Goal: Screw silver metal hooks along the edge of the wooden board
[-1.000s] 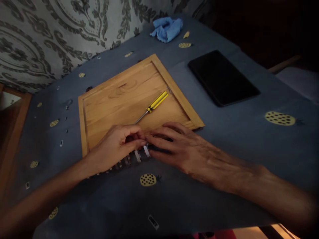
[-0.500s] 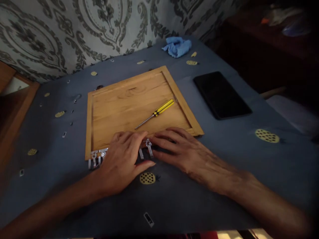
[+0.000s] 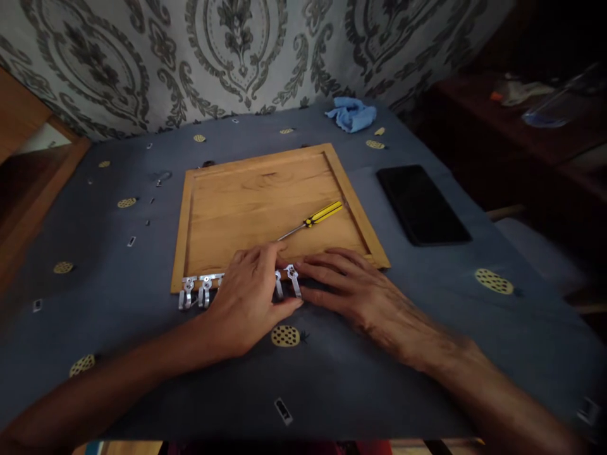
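The hands (image 3: pixel 249 300) partly hide the metal hook row (image 3: pixel 205 291)

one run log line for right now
left hand: over metal hooks | right hand: beside end hook | yellow screwdriver: on wooden board

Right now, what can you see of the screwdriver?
The screwdriver has a yellow handle with black stripes and a slim, metallic-looking shaft. It lies diagonally on the framed wooden panel, handle toward the far right, shaft pointing nearer and left. Its end appears beside the left hand; whether they touch I cannot tell.
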A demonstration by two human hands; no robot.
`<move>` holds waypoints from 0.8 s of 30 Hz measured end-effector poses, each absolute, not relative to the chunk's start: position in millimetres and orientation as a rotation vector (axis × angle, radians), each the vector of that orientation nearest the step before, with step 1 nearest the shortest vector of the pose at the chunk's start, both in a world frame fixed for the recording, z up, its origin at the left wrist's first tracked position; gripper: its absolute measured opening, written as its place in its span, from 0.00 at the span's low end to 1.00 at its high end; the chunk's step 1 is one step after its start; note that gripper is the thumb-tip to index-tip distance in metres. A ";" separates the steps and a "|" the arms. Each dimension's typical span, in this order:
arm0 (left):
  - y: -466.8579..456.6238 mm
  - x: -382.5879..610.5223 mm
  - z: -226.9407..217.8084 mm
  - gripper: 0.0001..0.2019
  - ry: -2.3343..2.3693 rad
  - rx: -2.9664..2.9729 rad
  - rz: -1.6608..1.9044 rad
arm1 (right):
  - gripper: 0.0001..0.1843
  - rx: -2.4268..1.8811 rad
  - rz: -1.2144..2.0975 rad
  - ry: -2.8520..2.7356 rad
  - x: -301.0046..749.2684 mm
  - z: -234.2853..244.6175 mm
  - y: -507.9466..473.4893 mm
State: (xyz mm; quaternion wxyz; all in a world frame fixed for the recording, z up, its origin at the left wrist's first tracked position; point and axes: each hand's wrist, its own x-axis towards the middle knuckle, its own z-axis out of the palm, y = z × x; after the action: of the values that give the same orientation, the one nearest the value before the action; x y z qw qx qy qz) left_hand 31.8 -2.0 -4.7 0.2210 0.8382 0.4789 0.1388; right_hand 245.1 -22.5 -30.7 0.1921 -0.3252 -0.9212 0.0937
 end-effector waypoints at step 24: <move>0.3 31.5 -4.0 0.31 1.314 2.351 0.355 | 0.25 -0.916 0.306 -2.447 240.8 -32.2 -20.6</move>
State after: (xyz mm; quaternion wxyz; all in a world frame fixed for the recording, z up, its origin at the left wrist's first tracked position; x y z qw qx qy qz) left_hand 31.5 0.3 -4.0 0.2108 0.8461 0.4726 0.1278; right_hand 240.8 -20.6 -32.2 0.2527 -0.3367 -0.9001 0.1125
